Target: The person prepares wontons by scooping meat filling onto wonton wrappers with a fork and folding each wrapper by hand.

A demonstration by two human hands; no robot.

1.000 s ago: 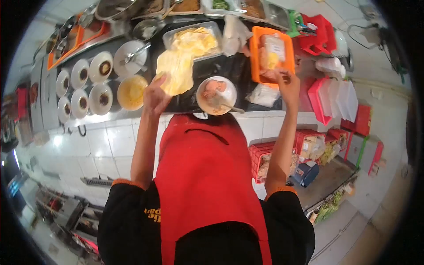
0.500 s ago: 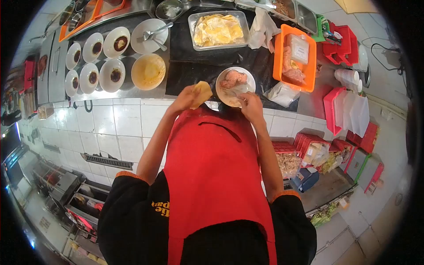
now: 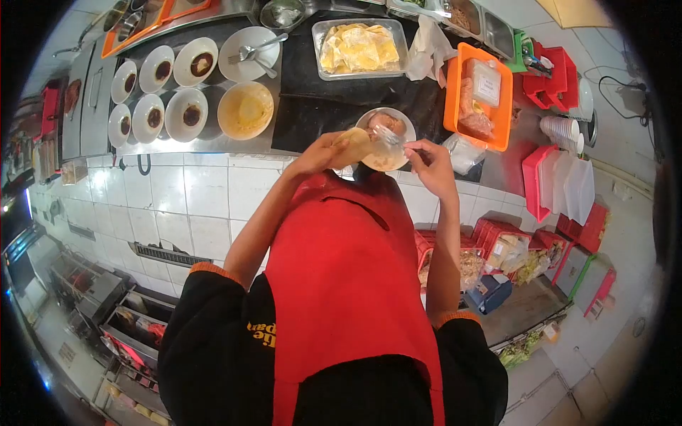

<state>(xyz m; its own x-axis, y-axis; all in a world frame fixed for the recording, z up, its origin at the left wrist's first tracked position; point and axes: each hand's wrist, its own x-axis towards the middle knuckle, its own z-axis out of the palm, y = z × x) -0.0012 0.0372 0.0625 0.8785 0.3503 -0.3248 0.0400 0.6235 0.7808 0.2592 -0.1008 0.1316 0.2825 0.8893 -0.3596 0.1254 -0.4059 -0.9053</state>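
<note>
My left hand is closed on a thin yellow dough wrapper, held at the left rim of a white bowl. Pinkish ground meat fills part of that bowl. Over the bowl's right side, the fingertips of my right hand pinch the end of a shiny utensil. Its head is at the meat and too blurred to tell its kind. Behind the bowl, a clear tray holds a pile of similar yellow wrappers.
Several white bowls with dark sauce stand at left, near a bowl smeared yellow and a plate with a fork and spoon. To the right are an orange tray with packaged food, a plastic bag and stacked cups.
My left hand has brought the wrapper rightward and up to the bowl's rim. My right hand has shifted right, with the utensil now over the meat. The view has shifted slightly.
</note>
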